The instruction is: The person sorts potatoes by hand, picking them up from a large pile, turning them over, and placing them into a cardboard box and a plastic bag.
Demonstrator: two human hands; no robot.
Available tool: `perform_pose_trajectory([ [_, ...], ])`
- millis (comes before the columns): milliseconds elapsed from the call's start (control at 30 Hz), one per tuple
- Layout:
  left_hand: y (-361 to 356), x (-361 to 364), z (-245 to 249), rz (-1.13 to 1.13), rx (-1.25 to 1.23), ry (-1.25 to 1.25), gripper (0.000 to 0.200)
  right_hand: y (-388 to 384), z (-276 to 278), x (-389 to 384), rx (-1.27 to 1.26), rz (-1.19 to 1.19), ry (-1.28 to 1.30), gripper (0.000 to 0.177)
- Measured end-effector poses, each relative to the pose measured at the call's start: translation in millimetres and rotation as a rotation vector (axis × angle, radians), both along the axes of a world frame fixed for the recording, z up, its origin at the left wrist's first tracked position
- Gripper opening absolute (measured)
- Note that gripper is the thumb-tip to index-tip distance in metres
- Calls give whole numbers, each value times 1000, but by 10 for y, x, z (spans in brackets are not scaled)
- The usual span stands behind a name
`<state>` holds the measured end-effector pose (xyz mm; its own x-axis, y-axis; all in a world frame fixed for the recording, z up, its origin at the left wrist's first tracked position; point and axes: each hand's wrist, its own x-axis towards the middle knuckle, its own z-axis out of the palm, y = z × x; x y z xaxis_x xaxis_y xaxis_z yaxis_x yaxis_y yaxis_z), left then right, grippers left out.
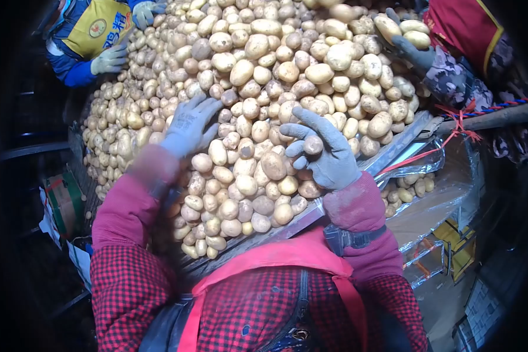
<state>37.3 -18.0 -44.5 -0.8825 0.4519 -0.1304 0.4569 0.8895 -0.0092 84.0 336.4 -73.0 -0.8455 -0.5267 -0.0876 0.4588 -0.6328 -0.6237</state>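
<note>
My gloved hands, seen from the head camera: left hand (pixel 189 126) reaches forward palm down with fingers spread wide; right hand (pixel 328 155) is drawn back, wrist bent, fingers curled inward. Both forearms wear red sleeves.

"鸡精" on yellow apron (pixel 97 26)

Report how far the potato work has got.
Done: a few potatoes lie in the plastic-lined box beside the table. In hand: the right hand grips a small potato in its fingers, and the left hand, blurred and spread open, is over the heap. Left: the heap covers nearly the whole table, so by the look of it most remains.
</note>
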Motion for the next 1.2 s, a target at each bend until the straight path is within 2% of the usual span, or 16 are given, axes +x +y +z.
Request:
perform_pose_trajectory([
  [67,18,-21,10,47,-7,-71,63,-19,-32,1,113,7,96,53],
  [167,67,0,-69,90,-44,-24,59,-35,-52,-4,151,4,154,53],
  [233,118,-25,-97,104,-53,12,56,-51,-89,-5,94,18,120,54],
  [300,234,-76,-26,228,-216,-98,56,-44,-93,-19,-150,47,-100,54],
  [367,199,-70,-59,237,-190,-73,55,-32,-117,-31,-196,62,-128,54],
  [500,107,-83,-48,101,-59,-49,48,-22,-98,12,-178,19,-148,53],
  [567,131,-107,-13,165,-81,-129,45,-35,-63,40,-47,-16,-78,55],
  [633,152,-204,-32,202,-64,-119,41,-42,-49,1,-123,12,-158,57],
  [800,155,-192,6,274,-14,-182,41,-44,-18,-15,-97,14,-183,57],
  [900,127,-195,-85,307,-18,-180,37,-20,-33,-30,-73,40,-99,60],
  [967,101,-149,-186,366,168,-171,33,-23,42,-23,-18,39,-111,62],
  [1033,154,-71,-313,433,139,-71,35,-14,26,-41,-8,45,-153,63],
  [1100,326,-8,-161,613,112,-99,41,-8,22,-22,19,37,-59,65],
  [1133,337,10,-124,617,104,-106,41,-2,4,-25,28,30,-11,67],
  [1200,356,29,-65,687,82,-120,54,2,-2,-31,-19,41,-58,66],
])
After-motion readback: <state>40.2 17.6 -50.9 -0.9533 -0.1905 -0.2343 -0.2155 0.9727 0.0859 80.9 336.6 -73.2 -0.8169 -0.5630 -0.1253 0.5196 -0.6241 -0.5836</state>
